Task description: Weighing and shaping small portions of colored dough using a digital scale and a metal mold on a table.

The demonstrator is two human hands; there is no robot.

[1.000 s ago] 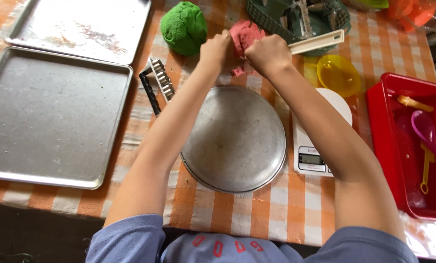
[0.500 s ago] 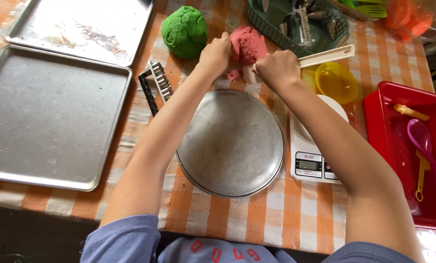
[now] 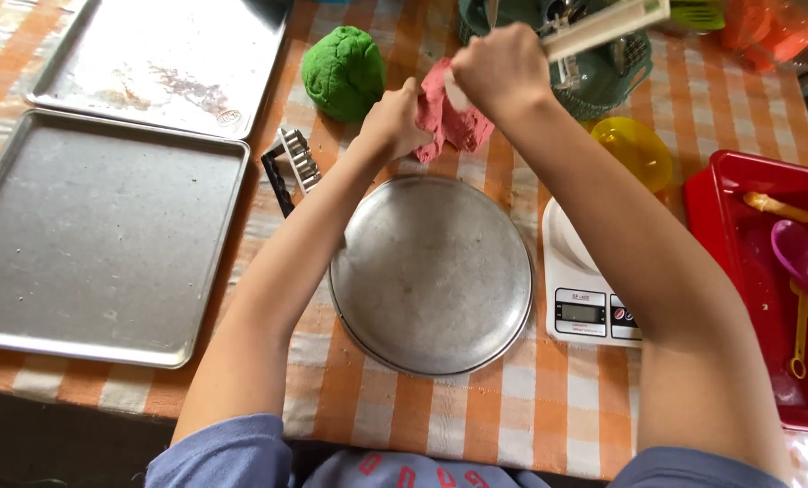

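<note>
A lump of red dough (image 3: pixel 451 122) lies on the orange-checked cloth beyond a round metal pan (image 3: pixel 431 271). My left hand (image 3: pixel 393 122) presses against the dough's left side. My right hand (image 3: pixel 503 72) is shut on a cream plastic tool (image 3: pixel 607 25) whose long end sticks out to the right, and it sits over the top of the red dough. A ball of green dough (image 3: pixel 342 72) rests just to the left of the red lump.
Two rectangular metal baking trays (image 3: pixel 97 235) (image 3: pixel 160 50) fill the left side. A small black-framed cutter (image 3: pixel 291 167) lies by the pan. A white kitchen scale (image 3: pixel 584 289), yellow bowl (image 3: pixel 634 149), teal basket (image 3: pixel 602 90) and red bin (image 3: pixel 747 181) with plastic utensils stand at right.
My right hand has risen with the cream tool, from beside the red dough to over it. My left hand stays on the dough. The view has shifted closer.
</note>
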